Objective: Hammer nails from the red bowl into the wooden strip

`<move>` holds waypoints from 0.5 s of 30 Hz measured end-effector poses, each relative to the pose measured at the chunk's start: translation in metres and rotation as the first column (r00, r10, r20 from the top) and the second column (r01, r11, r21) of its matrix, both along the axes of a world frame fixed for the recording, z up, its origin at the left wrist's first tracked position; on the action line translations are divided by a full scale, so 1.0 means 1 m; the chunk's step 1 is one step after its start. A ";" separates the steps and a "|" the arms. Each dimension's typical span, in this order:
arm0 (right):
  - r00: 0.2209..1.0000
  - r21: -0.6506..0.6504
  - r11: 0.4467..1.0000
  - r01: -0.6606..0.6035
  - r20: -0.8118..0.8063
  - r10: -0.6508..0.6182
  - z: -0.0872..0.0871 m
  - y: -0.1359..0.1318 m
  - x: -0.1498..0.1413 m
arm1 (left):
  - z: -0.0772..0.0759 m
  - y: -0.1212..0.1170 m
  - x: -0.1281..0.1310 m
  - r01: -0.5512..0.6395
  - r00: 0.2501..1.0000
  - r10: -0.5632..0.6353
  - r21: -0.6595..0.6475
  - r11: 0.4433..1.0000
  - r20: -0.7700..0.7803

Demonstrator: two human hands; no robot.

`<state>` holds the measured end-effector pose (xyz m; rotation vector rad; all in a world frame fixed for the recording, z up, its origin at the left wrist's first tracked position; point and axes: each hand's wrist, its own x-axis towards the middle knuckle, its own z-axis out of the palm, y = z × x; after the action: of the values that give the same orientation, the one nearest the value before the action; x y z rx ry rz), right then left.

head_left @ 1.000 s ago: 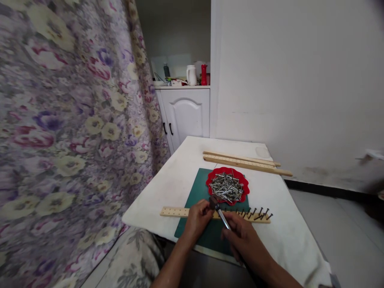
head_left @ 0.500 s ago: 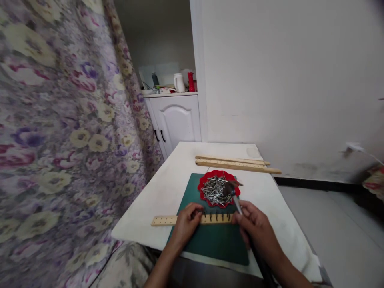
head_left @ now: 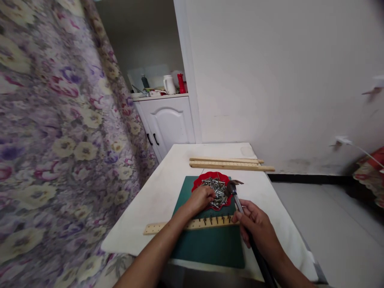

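Observation:
My left hand (head_left: 204, 197) is at the red scalloped dish (head_left: 196, 185), its curled fingers touching the pile of nails (head_left: 220, 199); what lies between the fingertips is hidden. In my right hand (head_left: 255, 224) is a claw hammer (head_left: 237, 200), gripped along its shaft, with the head raised beside the dish's right edge. A wooden strip with holes (head_left: 193, 226) lies across the green mat (head_left: 210, 250). Several nails (head_left: 217, 219) stand upright in its right part. My left forearm crosses over the strip, and my right fingers are close to its right end.
More wooden strips (head_left: 228, 164) lie at the back of the white-covered table (head_left: 144, 208). A floral curtain (head_left: 75, 140) hangs to the left. Behind are a white cabinet (head_left: 171, 124) and a wall with a plugged-in cord (head_left: 343, 140).
My left hand has gone from the wooden strip forward to the nails in the dish. My right hand still holds the hammer in nearly the same place. The view has shifted slightly right.

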<state>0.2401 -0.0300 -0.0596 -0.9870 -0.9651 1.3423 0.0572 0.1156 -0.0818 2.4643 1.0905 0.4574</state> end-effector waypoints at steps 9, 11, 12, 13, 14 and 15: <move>1.000 -0.017 1.000 -0.011 0.006 0.011 0.000 0.002 0.000 | 0.005 -0.004 0.006 -0.001 1.000 0.001 0.044 0.999 0.003; 1.000 -0.018 1.000 -0.014 0.006 0.014 0.000 0.002 0.000 | 0.007 -0.005 0.004 -0.006 0.999 0.009 0.067 0.998 -0.038; 1.000 -0.014 1.000 -0.017 0.009 0.017 -0.001 0.002 -0.001 | 0.007 -0.005 0.002 -0.008 0.998 0.013 0.078 0.997 -0.063; 1.000 -0.012 1.000 -0.019 0.014 0.019 -0.001 0.002 -0.001 | 0.007 -0.005 0.001 -0.008 0.997 0.016 0.088 0.996 -0.081; 1.000 -0.010 1.000 -0.021 0.022 0.021 -0.001 0.002 -0.001 | 0.006 -0.005 -0.001 -0.011 0.996 0.019 0.095 0.995 -0.090; 0.999 -0.007 1.000 -0.022 0.028 0.022 -0.001 0.002 -0.001 | 0.005 -0.005 -0.002 -0.019 0.996 0.027 0.097 0.995 -0.090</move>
<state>0.2393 -0.0276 -0.0609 -1.0058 -0.9959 1.3540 0.0552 0.1110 -0.0764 2.5819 1.1593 0.4176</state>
